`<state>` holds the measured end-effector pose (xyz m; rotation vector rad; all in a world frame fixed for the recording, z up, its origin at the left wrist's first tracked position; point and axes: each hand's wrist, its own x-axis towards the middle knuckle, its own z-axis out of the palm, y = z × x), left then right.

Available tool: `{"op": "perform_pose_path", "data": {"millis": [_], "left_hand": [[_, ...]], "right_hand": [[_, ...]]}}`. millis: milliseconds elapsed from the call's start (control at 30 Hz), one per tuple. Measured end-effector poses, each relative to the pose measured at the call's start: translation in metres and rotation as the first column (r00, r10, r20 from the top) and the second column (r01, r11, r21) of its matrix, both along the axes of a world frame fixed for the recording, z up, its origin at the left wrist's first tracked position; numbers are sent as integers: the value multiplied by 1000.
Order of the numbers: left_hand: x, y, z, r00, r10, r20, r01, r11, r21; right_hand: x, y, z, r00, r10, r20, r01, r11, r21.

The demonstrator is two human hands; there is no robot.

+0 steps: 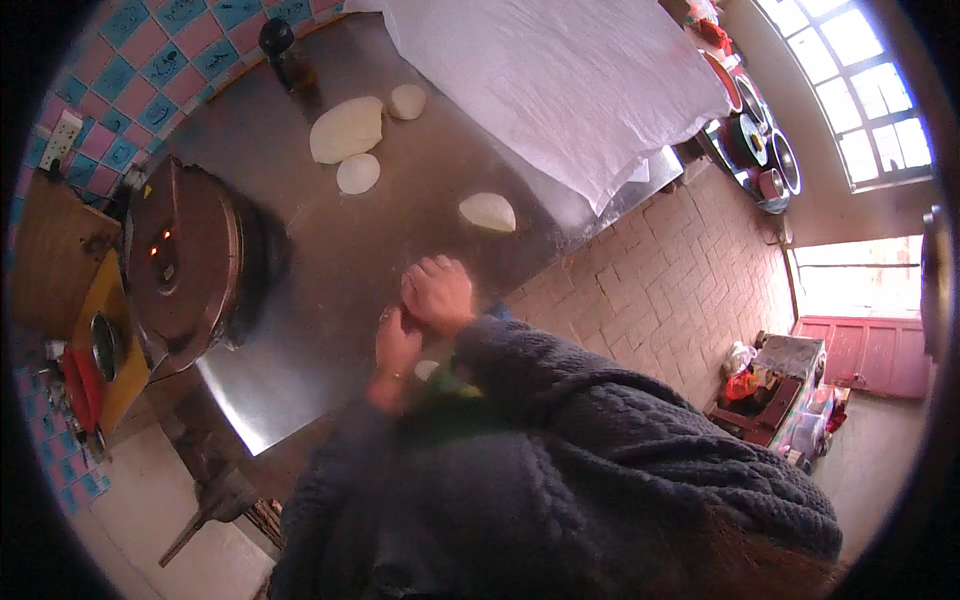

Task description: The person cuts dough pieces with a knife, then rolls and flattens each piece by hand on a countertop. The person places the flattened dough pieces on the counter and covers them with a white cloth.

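Observation:
My right hand point(441, 291) lies bent over the tabletop, palm down, its fingers curled out of sight. Against its near side is my left hand point(399, 341). Whatever may be under the two palms is hidden. Just ahead of them, on the metal worktop point(352, 240), lies a pale half-round dough piece point(489, 212). Farther off are a large pale dough piece point(347, 130), a small dough ball point(407, 101) and a flat round dough piece point(358, 174). Another small pale lump point(426, 369) shows beside my left wrist.
At left stands a round, dark electric griddle point(184, 270) with lit red lights. A dark-capped bottle point(281, 52) stands by the tiled wall point(169, 45). White cloth point(555, 82) covers the worktop's far right. Beyond the right edge are a brick floor point(645, 277) and a rack of basins point(750, 139).

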<state>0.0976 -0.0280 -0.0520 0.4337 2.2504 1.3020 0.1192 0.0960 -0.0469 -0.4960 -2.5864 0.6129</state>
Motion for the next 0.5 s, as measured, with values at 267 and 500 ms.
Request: {"op": "perform_pose_path", "data": {"millis": [267,500], "left_hand": [[-38,6,-11,1000,-4,30,10,975,-224],[-11,44,20,627,-246,-739,257,961,-102]], "right_hand": [[-54,21,-8,974,225,39,-224,974,-24],[-66,72,17,898,376,227,-211,823,-527]]}}
